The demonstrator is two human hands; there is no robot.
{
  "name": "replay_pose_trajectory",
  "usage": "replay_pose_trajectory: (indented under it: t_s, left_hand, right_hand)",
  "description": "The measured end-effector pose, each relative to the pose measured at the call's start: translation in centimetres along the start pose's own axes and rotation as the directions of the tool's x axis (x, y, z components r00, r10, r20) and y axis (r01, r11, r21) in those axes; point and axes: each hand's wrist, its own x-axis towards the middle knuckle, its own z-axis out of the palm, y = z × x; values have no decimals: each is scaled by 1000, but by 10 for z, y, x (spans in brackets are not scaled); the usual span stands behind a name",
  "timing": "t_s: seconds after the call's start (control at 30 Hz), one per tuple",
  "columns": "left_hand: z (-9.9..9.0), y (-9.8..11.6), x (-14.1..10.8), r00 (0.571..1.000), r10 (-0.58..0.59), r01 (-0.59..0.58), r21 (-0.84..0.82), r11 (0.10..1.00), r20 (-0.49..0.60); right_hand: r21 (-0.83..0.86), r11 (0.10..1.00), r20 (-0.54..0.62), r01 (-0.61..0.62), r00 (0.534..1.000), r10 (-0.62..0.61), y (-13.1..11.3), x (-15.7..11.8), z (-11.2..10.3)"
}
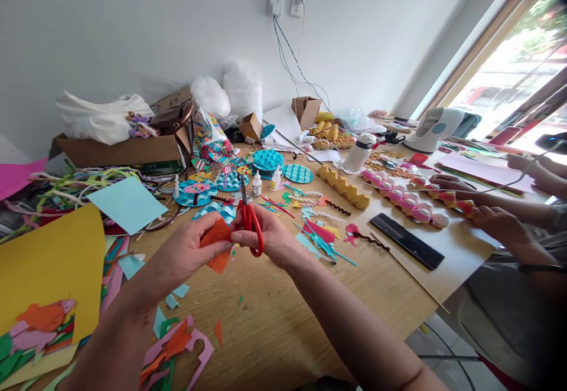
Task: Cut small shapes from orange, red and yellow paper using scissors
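You had the orange paper (218, 243) up near the middle of the frame, above the wooden table (266, 314). Your left hand (181, 255) grasped it from the left, thumb on the near face and fingers curled behind, a grip that likely kept the thin sheet from flopping. Your right hand (270, 240) had its fingers closed round the scissors (256, 243), with the thumb reaching left to the paper's right edge, probably to steady that side as well. The blades stood beside the sheet rather than across it, which seemed to keep their points away from your fingers.

The scissors' long axis ran nearly upright in the picture: tips up, leaning slightly left, red loops at the bottom. The paper's longer direction also ran roughly up and down, its lower corner below your left thumb; whether it was folded, you couldn't tell from this view.

Paper scraps (201, 352) lay at lower left, near your left forearm, and a yellow sheet (48, 255) spread along the left edge. The black phone (406, 241) sat right of centre, between your right arm and a co-worker's hand (498, 225).
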Motion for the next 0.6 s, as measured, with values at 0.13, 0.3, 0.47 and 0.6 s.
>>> replay_pose_trajectory:
  t_s: [0.13,0.3,0.47,0.6]
  left_hand:
    - [-2,3,2,996,9,-13,44,999,90]
    - [10,-1,-18,974,14,-68,232,970,227]
    - [55,-31,-75,816,-141,-180,479,859,561]
    - [57,-59,-107,801,-78,-311,523,794,594]
  right_hand:
    - [-29,999,-57,-15,998,13,1,-1,0]
    - [-89,996,-255,-5,967,-18,3,-13,-23]
    - [-120,992,-342,-28,939,-15,14,-29,-50]
    - [-103,994,-384,-34,923,-9,17,-33,-59]
